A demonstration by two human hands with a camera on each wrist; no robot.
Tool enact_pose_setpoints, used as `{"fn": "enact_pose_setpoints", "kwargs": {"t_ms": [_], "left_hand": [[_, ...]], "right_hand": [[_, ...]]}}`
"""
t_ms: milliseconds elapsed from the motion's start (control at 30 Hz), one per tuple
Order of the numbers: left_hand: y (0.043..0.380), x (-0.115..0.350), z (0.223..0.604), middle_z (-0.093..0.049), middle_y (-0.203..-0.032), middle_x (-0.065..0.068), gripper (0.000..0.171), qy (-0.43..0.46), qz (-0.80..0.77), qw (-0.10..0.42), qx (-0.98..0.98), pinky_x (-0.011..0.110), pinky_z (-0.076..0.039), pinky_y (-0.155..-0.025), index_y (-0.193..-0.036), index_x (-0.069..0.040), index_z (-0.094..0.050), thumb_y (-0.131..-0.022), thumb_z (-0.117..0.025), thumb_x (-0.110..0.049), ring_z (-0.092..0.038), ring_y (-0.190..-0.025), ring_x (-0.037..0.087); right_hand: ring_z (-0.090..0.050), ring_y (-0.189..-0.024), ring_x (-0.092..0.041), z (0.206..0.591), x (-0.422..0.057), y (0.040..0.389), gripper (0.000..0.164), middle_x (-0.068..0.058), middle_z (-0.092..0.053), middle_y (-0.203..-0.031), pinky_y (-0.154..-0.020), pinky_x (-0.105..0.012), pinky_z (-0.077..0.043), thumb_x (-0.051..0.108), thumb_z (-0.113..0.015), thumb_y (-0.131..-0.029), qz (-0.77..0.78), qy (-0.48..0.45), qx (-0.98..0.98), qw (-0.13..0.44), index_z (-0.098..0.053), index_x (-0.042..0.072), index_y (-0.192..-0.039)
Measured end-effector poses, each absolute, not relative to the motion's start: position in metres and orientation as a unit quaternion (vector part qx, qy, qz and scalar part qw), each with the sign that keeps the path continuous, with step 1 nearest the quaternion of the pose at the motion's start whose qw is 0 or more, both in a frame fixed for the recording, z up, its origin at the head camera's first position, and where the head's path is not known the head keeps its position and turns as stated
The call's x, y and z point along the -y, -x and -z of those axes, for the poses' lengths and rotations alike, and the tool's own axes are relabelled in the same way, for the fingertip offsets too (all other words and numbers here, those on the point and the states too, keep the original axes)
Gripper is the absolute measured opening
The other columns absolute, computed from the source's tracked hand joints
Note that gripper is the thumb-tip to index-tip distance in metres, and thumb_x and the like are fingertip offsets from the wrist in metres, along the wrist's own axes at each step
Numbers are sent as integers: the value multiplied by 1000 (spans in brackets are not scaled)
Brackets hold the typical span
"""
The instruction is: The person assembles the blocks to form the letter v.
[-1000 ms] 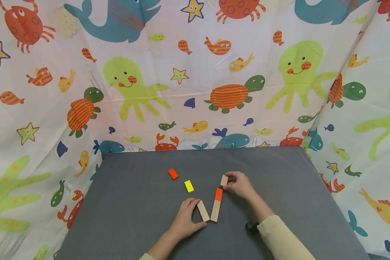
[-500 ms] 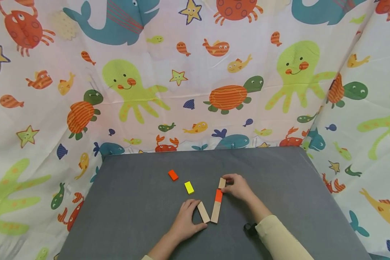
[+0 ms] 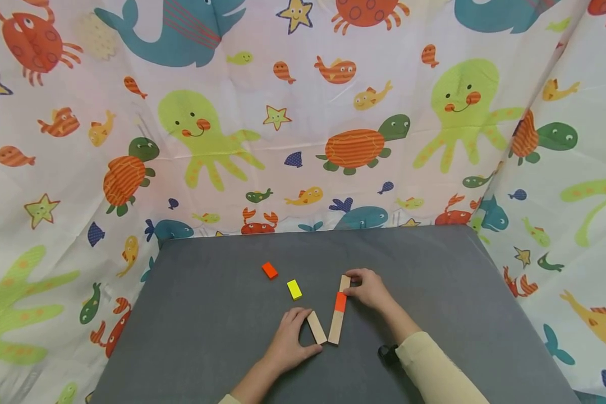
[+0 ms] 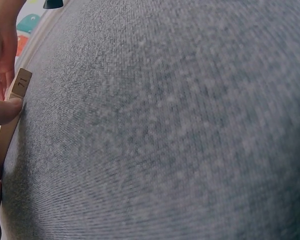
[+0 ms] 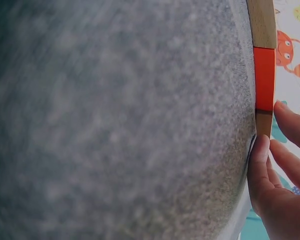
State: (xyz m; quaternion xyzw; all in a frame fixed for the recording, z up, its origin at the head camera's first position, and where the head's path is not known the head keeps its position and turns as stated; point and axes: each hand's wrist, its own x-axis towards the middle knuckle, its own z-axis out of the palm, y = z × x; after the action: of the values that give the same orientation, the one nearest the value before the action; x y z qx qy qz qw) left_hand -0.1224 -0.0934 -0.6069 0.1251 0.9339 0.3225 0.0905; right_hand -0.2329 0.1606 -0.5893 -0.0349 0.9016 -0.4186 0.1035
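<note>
On the grey cloth-covered desk (image 3: pixel 207 314), the left hand (image 3: pixel 285 342) is pinching a long pale wooden block (image 3: pixel 317 328) lengthwise, its thumb pressing the near end and a finger bracing the far one; that spanning grasp is probably serving to stop the block from sliding or turning. To its right, a straight row is running away from the person: another long pale wooden block (image 3: pixel 335 327) is lying nearest, a bright orange-red rectangular block (image 3: pixel 340 302) is abutting its far end, and a short pale wooden block (image 3: pixel 345 282) is finishing the row on the far side. The right hand (image 3: pixel 370 287) is reaching in from the right, its fingers grasping that short block between thumb and fingertips; holding it by its sides is leaving its near face free to sit flush against the orange-red one, likely for the sake of alignment. The near ends of the two long blocks are almost meeting, so the arrangement is forming a narrow V opening toward the far side; whether those corners are touching is hard to tell. Farther left, a yellow rectangular block (image 3: pixel 294 289) and a loose orange rectangular block (image 3: pixel 270 270) are lying apart, apparently waiting outside the working area.
</note>
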Motion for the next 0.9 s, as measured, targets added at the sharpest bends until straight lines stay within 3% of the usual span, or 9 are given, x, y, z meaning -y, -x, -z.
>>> {"fn": "enact_pose_setpoints", "kwargs": {"t_ms": [600,900], "left_hand": [[123,93,609,-50,-141,2,86,-122,-320,90,-935,48,-48,-105,-146,-16,-51,-75,-87,-49,-47,-130,23],[123,94,609,-50,-140,1,86,-124,-326,88,-933,49,-47,-105,-146,-16,-51,-74,-88,-47,-47,-129,23]], "right_hand": [[-63,-105,-26,591,-154,232,38,-11,-68,-116,-94,-48,-52,16,-80,-87,406,28,-910,79,-72,10,-123],[-62,-111,-28,590,-156,225,51,-12,-65,-122,-97,-50,-51,26,-83,-84,416,40,-906,67,-67,10,-130]]}}
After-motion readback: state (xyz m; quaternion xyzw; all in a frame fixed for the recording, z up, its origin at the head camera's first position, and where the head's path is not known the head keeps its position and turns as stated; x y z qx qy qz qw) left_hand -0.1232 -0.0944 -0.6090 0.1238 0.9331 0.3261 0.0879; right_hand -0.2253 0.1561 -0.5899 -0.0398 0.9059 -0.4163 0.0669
